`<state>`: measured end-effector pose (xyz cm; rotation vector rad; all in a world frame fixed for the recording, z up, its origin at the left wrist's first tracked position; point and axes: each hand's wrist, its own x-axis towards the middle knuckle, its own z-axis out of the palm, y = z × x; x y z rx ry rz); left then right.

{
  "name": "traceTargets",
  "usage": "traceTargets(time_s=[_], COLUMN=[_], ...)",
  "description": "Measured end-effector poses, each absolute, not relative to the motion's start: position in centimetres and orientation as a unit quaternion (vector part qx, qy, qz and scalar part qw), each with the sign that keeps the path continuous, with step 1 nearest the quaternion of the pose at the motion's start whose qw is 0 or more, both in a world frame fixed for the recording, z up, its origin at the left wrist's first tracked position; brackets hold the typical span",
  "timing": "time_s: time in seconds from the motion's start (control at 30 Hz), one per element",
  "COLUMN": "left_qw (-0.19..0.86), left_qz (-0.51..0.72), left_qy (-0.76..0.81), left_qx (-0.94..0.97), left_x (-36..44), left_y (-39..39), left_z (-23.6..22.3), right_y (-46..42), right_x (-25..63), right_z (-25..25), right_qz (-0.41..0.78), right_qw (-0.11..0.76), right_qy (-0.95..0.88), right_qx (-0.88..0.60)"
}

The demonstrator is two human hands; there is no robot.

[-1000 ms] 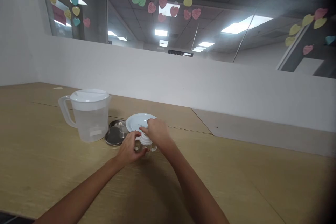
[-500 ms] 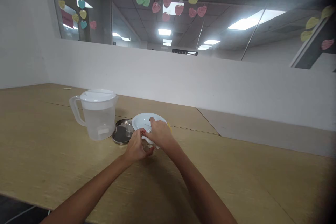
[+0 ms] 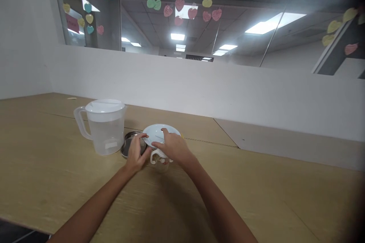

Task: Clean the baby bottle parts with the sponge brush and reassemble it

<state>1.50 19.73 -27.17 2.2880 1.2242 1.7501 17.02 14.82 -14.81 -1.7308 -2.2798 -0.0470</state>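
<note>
My right hand (image 3: pixel 175 146) is wrapped round a small clear container with a white curved handle or spout piece (image 3: pixel 157 154); fingertips show through its clear lower part, and its exact kind is not plain. Left of it, my left hand (image 3: pixel 137 153) reaches over a round metal tray (image 3: pixel 124 148), thumb and fingers apart in a curve. A small clear cup on that tray is mostly hidden by this hand, and I cannot make out contact. Just behind both hands lies a white plate (image 3: pixel 154 131), with a thin light-coloured item on it.
A large translucent pitcher (image 3: pixel 106 133) with a white lid stands left of the tray, handle to the left. Something yellow (image 3: pixel 183 135) shows at the plate's right edge. A white wall (image 3: pixel 182 87) rises behind the wooden table (image 3: pixel 85 182).
My left hand has left the clear container and moved left to the metal tray, its fingers spreading. My right hand stays on the container. The view has shifted slightly.
</note>
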Motion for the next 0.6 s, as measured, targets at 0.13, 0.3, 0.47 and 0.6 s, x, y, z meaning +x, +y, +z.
traceTargets(time_s=[0.13, 0.3, 0.47, 0.6], left_qw=[-0.025, -0.064, -0.116, -0.113], left_qz=[0.534, 0.402, 0.375, 0.393], left_qy=[0.514, 0.523, 0.514, 0.529], left_qx=[0.671, 0.749, 0.763, 0.744], left_x=[-1.0, -2.3, -2.0, -1.7], left_y=[22.0, 23.7, 23.6, 23.2], left_z=[-27.3, -28.6, -29.0, -28.3], right_y=[13.9, 13.2, 13.1, 13.0], right_x=[17.7, 18.0, 18.3, 18.3], right_z=[-13.3, -12.5, -12.2, -11.9], right_qz=[-0.005, 0.002, 0.002, 0.013], right_qw=[0.164, 0.144, 0.143, 0.149], right_qy=[-0.779, -0.783, -0.783, -0.782], right_qx=[-0.605, -0.605, -0.606, -0.604])
